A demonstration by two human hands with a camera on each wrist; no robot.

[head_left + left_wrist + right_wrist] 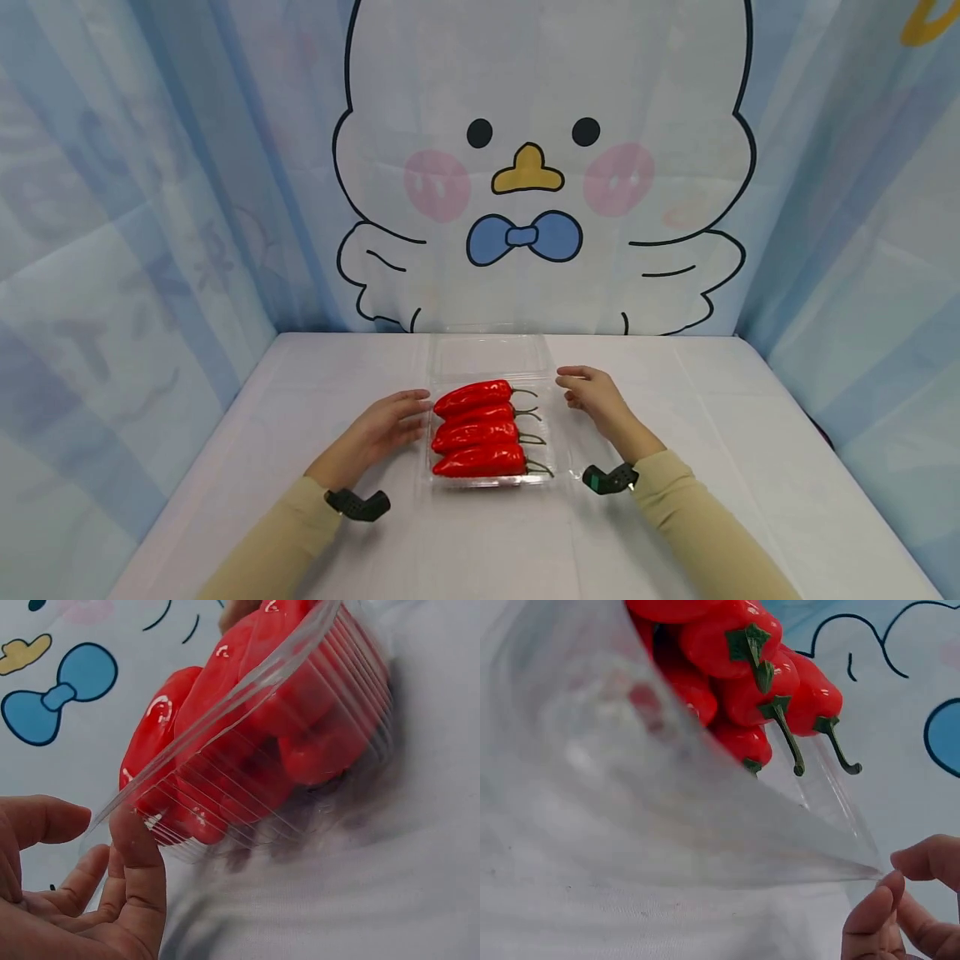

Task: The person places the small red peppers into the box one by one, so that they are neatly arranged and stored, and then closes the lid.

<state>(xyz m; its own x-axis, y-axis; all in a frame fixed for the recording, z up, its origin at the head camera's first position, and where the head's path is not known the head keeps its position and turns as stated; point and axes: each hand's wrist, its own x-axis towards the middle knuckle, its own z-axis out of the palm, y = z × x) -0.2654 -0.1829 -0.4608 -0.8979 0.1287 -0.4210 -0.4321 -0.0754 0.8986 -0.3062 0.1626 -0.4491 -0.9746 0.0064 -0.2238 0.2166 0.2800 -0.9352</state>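
Note:
Several glossy red peppers [480,433] with green stems lie side by side in a clear plastic box [487,482], stems to the right. Its see-through lid [491,357] is folded back behind them. At the box's left side is my left hand [386,425], fingers extended; in the left wrist view its thumb and forefinger stand slightly apart at the box's clear edge. Right of the lid's front corner, my right hand [596,398] pinches the edge of a thin clear plastic sheet [705,825] between thumb and forefinger. The sheet spreads across the right wrist view in front of the peppers.
A white cloth covers the table [712,417]. Blue-and-white curtains [97,250] hang at both sides. Behind the table is a backdrop printed with a cartoon bird [525,67]. Dark wrist cameras [358,505] sit on both forearms, beside the tan sleeves [712,533].

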